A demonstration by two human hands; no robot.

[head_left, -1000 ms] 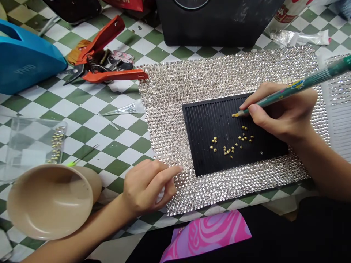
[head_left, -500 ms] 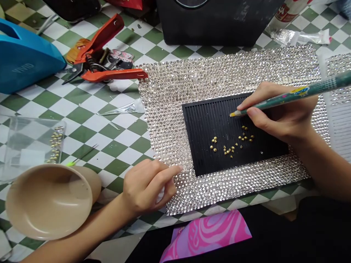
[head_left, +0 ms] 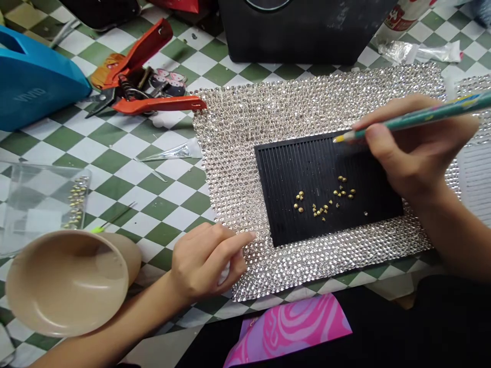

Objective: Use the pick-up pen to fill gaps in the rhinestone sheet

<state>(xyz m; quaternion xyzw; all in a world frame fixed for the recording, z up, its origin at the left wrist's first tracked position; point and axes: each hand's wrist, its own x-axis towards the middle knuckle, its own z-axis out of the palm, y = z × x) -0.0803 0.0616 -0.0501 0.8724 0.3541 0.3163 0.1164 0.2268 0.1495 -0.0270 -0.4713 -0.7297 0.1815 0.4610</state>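
A green patterned pencil (head_left: 429,115) with a yellow tip is pinched in my right hand (head_left: 418,148), its tip over the top edge of a black ridged tray (head_left: 299,168). Several small gold stones (head_left: 322,209) lie scattered on the tray's lower half. Under the tray spreads a silver rhinestone mat (head_left: 238,168). My left hand (head_left: 209,258) rests at the mat's lower left corner, fingers curled round something small and white (head_left: 224,273), partly hidden, with the index finger stretched toward the tray's corner.
Orange-handled pruners (head_left: 141,71) lie at the upper left near a blue box (head_left: 38,82). A beige cup (head_left: 69,281) and a clear case (head_left: 42,204) of stones stand at left. Behind the mat is a black container (head_left: 291,36). A pink sheet (head_left: 295,327) lies at the front edge.
My right hand has moved right and slightly up with the pencil, whose tip is now nearer the tray's top edge. My left hand and the gold stones have hardly moved.
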